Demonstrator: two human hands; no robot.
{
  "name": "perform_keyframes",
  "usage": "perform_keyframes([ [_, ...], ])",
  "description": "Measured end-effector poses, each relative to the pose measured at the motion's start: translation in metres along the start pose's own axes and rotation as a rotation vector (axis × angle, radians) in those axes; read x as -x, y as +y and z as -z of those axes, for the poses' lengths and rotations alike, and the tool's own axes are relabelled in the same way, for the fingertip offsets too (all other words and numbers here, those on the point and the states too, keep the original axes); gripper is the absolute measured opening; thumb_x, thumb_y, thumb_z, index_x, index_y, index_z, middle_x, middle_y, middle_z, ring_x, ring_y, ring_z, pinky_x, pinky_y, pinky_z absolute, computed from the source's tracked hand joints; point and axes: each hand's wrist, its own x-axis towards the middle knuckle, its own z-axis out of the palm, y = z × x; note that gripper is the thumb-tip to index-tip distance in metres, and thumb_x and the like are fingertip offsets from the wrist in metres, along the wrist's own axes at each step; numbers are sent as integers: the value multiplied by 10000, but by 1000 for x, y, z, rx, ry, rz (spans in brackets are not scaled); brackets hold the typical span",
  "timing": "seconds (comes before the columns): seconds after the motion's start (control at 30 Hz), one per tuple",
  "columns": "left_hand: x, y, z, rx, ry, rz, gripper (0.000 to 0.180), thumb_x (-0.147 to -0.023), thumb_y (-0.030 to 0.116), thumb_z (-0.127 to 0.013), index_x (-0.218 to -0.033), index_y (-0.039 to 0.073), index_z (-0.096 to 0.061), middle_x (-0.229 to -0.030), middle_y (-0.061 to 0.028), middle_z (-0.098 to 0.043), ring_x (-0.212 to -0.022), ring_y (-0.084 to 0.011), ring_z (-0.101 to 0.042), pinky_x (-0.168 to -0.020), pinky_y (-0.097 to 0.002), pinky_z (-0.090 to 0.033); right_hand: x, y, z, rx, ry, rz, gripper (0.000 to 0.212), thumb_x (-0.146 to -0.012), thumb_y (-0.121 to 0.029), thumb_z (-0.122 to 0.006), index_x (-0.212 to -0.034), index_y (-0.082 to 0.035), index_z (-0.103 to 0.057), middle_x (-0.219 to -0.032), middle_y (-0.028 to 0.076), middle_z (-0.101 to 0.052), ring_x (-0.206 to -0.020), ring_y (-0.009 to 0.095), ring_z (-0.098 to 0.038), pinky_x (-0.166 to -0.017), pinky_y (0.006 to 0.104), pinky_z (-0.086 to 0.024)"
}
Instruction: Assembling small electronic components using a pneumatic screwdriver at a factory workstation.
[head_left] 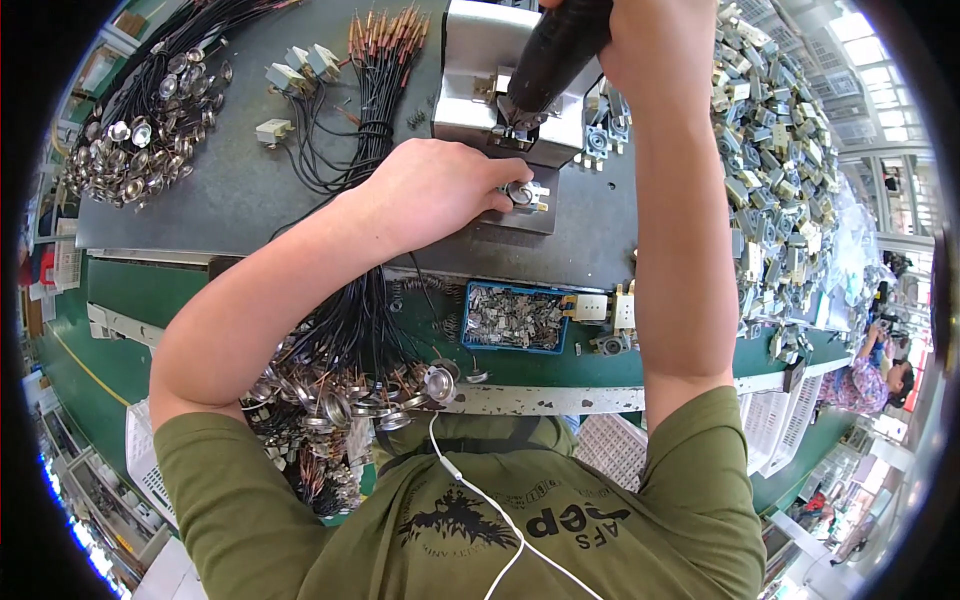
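My left hand (440, 195) is closed, thumb and index finger pinching a small metal switch part (526, 195) with brass-coloured terminals. That part rests on a flat metal plate (530, 218) in front of an upright metal fixture (472, 62). My right hand (655, 45) is at the top edge, wrapped round a black electric screwdriver (562, 50). The tool slants down, its tip close to a small assembly (518, 122) in the fixture; whether they touch I cannot tell.
Wired metal cups (140, 130) lie left, and a black wire bundle (375, 130) crosses under my left forearm. A blue tray (515, 318) holds small metal pieces. White-and-metal switch parts (780, 160) are heaped right. Another person (865, 380) sits far right.
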Motion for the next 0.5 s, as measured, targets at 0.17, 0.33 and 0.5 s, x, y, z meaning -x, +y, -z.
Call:
perform_keyframes([
  [0.17, 4, -4, -4, 47, 82, -20, 340, -956, 327, -657, -1266, 187, -669, -886, -128, -740, -880, -348, -725, -737, -477, -568, 7, -7, -31, 154, 248, 115, 408, -924, -32, -723, -1250, 1, -481, -881, 69, -667, -657, 126, -633, -592, 253, -521],
  [0.33, 4, -1, 0, 14, 32, 6, 336, -961, 325, -652, -1271, 196, -668, -881, -126, -736, -877, -346, -723, -729, -475, -568, 32, -13, -44, 186, 240, 294, 528, -907, 31, -738, -1330, 0, -424, -964, 69, -685, -792, 113, -669, -689, 253, -556],
  [0.5, 4, -1, -2, 8, 66, -3, 336, -965, 323, -649, -1279, 205, -667, -871, -126, -732, -869, -341, -723, -721, -469, -568, 38, -17, -43, 104, 235, 276, 512, -901, 36, -754, -1302, -13, -439, -976, 64, -688, -815, 110, -677, -696, 239, -563],
])
